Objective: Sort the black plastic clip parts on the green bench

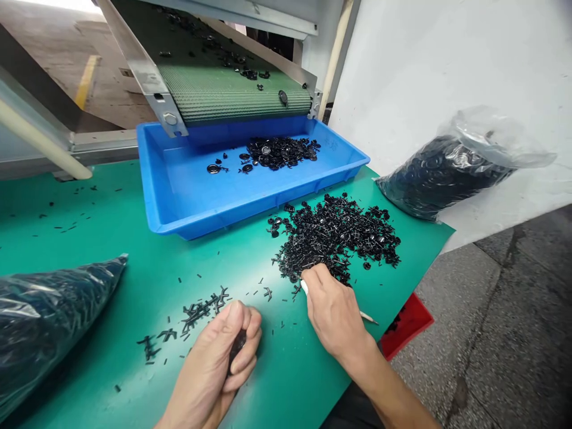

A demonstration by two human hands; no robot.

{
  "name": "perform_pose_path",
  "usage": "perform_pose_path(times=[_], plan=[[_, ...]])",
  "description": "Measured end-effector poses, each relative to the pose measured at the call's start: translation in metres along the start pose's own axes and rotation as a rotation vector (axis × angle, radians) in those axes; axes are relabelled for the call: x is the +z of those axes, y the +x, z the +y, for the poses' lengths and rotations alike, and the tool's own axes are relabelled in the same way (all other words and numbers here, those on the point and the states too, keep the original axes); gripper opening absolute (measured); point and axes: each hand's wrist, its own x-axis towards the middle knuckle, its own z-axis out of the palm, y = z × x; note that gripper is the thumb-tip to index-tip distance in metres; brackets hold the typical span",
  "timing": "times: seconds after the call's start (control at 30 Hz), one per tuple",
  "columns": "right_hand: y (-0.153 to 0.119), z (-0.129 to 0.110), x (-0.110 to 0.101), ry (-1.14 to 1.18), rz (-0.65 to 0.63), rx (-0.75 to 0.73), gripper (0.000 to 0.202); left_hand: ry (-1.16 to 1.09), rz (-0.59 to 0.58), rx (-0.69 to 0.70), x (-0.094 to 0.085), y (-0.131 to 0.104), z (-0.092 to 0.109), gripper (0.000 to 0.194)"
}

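Note:
My left hand (223,357) is closed around small black plastic parts (238,345), which show only partly between thumb and fingers. My right hand (333,310) is at the near edge of a large heap of small black plastic parts (335,229), its fingertips against the heap. In that hand is a slender pale stick (369,318) with a dark pointed tip, poking out past the little-finger side. Its white other end shows by the thumb; the middle is hidden. Left of my left hand lie loose black branched plastic pieces (196,313).
A blue tray (214,205) holding black round parts stands under the end of a green conveyor belt (223,95). Filled clear bags lie at left (53,322) and at right (447,170). A red bin (411,325) sits below the green table's (286,387) right edge.

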Motion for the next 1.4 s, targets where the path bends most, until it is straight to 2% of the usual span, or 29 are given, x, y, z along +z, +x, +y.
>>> perform_pose_path(times=[0.13,0.27,0.4,0.53,0.7,0.8,0.97,1.1,1.23,1.4], plan=[[0.003,0.001,0.0,0.028,-0.003,0.043,0.022,0.015,0.008,0.011,0.001,-0.001,0.0,0.029],[-0.002,0.004,-0.015,0.375,0.011,0.102,0.022,0.084,0.014,0.006,0.0,-0.001,-0.005,0.026],[-0.01,0.0,-0.031,0.781,-0.182,0.126,0.016,0.257,-0.023,0.034,0.002,-0.002,-0.011,0.035],[-0.013,-0.012,-0.031,1.072,-0.381,0.145,0.012,0.275,-0.033,0.095,0.005,-0.003,-0.013,0.041],[-0.018,-0.022,-0.022,1.27,-0.433,0.238,0.008,0.273,0.022,0.173,0.004,-0.004,-0.017,0.035],[-0.026,-0.023,-0.022,1.128,-0.329,0.182,0.016,0.3,0.042,0.151,0.005,-0.005,-0.017,0.037],[-0.041,-0.018,-0.028,0.632,-0.028,-0.124,0.043,0.308,0.033,0.127,0.007,-0.005,-0.015,0.034],[-0.045,-0.017,-0.025,0.368,0.148,-0.233,0.042,0.287,0.059,0.113,0.003,-0.003,-0.017,0.042],[-0.045,-0.021,-0.022,0.245,0.177,-0.268,0.038,0.28,0.069,0.114,-0.002,-0.002,-0.021,0.047],[-0.045,-0.026,-0.02,0.258,0.152,-0.275,0.035,0.251,0.084,0.13,-0.003,-0.002,-0.024,0.043]])
